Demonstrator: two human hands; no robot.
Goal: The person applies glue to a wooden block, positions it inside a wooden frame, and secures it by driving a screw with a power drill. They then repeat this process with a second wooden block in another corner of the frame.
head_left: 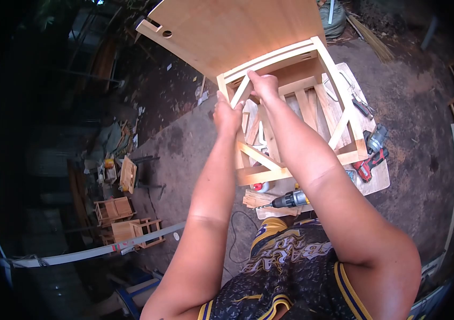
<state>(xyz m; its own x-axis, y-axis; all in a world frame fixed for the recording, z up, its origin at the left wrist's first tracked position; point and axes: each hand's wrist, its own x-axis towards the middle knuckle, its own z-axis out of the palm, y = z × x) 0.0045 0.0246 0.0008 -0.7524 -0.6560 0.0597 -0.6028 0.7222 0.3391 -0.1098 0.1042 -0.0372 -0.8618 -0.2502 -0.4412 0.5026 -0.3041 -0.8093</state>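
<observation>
A pale wooden frame (339, 85) with a broad plywood panel (248, 32) rising from its far side stands on a low work surface. At the frame's far left corner, a short wooden brace (241, 89) lies diagonally. My left hand (227, 113) is closed around the brace's lower end, against the frame's left rail. My right hand (264, 86) pinches its upper end near the far rail. Two similar braces, one near left (261, 157) and one near right (339, 130), span other corners. The fingertips are partly hidden.
A yellow and black drill (291, 200) lies before the frame, beside wood strips (259, 199) and a red-capped bottle (261, 186). A red power tool (371, 164), a grey one (377, 137) and a dark-handled tool (361, 106) are at right. Small wooden chairs (131, 229) stand left.
</observation>
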